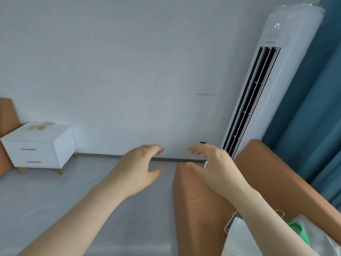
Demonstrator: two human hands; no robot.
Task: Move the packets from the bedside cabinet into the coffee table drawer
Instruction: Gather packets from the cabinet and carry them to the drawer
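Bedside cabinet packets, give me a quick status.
Left hand and right hand open, empty, mid-air. Yellowish packets on white two-drawer bedside cabinet, far left. Bare grey floor between.

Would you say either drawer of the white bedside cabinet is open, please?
No, both drawers of the bedside cabinet sit closed and flush with its front, handles showing.

bare floor (55,196) open toward bedside cabinet (39,145), sofa arm (195,191) blocking right, seemingly

The bedside cabinet (38,145) stood far left against the wall (129,71), packets (41,126) on top. The air conditioner (258,89) stood right, behind the sofa (199,191).
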